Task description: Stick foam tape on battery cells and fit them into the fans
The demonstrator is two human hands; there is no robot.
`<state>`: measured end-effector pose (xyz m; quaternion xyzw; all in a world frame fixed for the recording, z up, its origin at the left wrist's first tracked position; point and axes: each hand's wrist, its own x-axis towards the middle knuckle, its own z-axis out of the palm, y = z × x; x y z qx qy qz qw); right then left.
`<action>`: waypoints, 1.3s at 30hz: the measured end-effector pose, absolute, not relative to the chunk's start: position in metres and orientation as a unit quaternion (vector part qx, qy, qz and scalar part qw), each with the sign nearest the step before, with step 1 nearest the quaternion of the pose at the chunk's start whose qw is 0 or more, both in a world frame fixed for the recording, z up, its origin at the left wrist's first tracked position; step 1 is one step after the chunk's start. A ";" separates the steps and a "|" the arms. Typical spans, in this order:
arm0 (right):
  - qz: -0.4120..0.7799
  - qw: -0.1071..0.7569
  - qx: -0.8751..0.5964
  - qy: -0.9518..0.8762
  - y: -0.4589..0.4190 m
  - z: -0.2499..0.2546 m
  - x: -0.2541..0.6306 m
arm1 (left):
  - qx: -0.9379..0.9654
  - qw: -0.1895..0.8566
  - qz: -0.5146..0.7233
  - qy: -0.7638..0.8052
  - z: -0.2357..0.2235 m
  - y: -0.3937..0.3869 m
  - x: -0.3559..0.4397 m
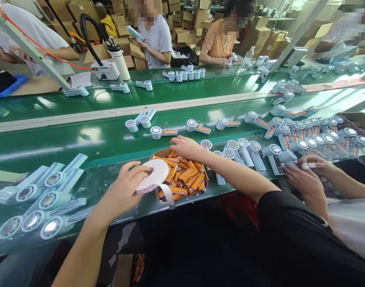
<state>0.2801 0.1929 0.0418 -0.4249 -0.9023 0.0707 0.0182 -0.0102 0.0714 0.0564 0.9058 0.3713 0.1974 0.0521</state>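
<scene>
My left hand [127, 187] is closed on a roll of white tape [154, 174], with a loose strip hanging from it over the near edge of a cardboard box [207, 175]. Orange-wrapped cylindrical batteries [187, 175] with thin wires fill this box in a jumbled heap. Over the far rim of the box is my right hand [187, 148], its fingers bent and close together; what they hold, if anything, is hidden. Just beyond it, a light-blue handheld fan [156, 132] lies on the green belt, its opened handle showing an orange battery.
Several fan bodies [51, 200] lie at the left, and more fans [302, 143] crowd the right. A co-worker's hands [308, 175] work on a fan at my right. People stand across the green conveyor belt [65, 139]. A metal post [36, 52] rises at the left.
</scene>
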 end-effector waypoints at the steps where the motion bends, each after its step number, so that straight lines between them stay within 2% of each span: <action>1: 0.098 0.062 -0.445 -0.888 0.191 0.046 0.286 | 0.894 0.018 0.223 0.389 0.057 0.064 -0.012; 4: 0.246 0.275 -0.504 -0.781 0.170 0.056 0.307 | 0.865 -0.035 0.256 0.431 0.055 0.040 -0.009; 6: 0.355 0.410 -0.486 -0.686 0.146 0.058 0.315 | 0.857 -0.050 0.256 0.444 0.052 0.027 -0.001; 8: 0.416 0.492 -0.460 -0.611 0.118 0.057 0.313 | 0.856 -0.079 0.254 0.443 0.048 0.020 0.008; 13: 0.455 0.636 -0.429 -0.452 0.071 0.042 0.278 | 0.863 -0.142 0.267 0.404 0.047 0.023 0.020; 15: 0.473 0.636 -0.420 -0.442 0.061 0.031 0.263 | 0.864 -0.152 0.275 0.394 0.050 0.026 0.023; 20: 0.587 0.521 -0.393 -0.479 0.053 0.016 0.257 | 0.865 -0.170 0.272 0.386 0.054 0.029 0.020; 24: 0.635 0.441 -0.361 -0.522 0.072 0.037 0.284 | 0.877 -0.140 0.252 0.385 0.057 0.033 0.013; 28: 0.611 0.360 -0.399 -0.581 0.087 0.055 0.294 | 0.888 -0.158 0.238 0.359 0.062 0.039 0.016; 30: 0.610 0.391 -0.407 -0.556 0.086 0.050 0.288 | 0.881 -0.175 0.245 0.365 0.062 0.037 0.024; 33: 0.607 0.517 -0.400 -0.451 0.091 0.040 0.284 | 0.850 -0.172 0.274 0.416 0.052 0.026 0.040; 36: 0.499 0.653 -0.414 -0.391 0.111 0.047 0.304 | 0.859 -0.091 0.264 0.428 0.039 0.019 0.055; 38: 0.425 0.685 -0.418 -0.420 0.123 0.061 0.322 | 0.883 -0.008 0.234 0.406 0.036 0.027 0.059; 39: 0.414 0.675 -0.415 -0.448 0.124 0.067 0.328 | 0.890 0.033 0.222 0.396 0.037 0.034 0.059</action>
